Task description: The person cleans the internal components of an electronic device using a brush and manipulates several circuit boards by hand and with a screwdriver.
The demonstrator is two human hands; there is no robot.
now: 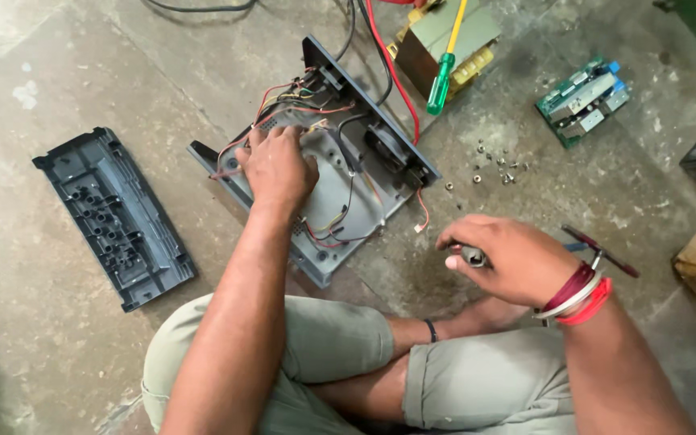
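One head-worn camera, looking steeply down at the floor from close above.

The single view sits on the head of the person seated cross-legged on the concrete floor [58,338], tilted forward and down past the knees. It is near: both forearms run up from the bottom edge, the left hand [277,167] mid-frame, the right hand [503,258] lower right. The floor fills the frame to every edge. There is no second view to overlap.

The open grey plastic device housing [340,193] lies on the floor [58,64]. The dark ribbed plastic cover panel [114,217] lies to its left, the yellow-taped transformer block [445,48] behind it, and the green circuit board [583,100] and small loose metal screws [497,165] to its right.
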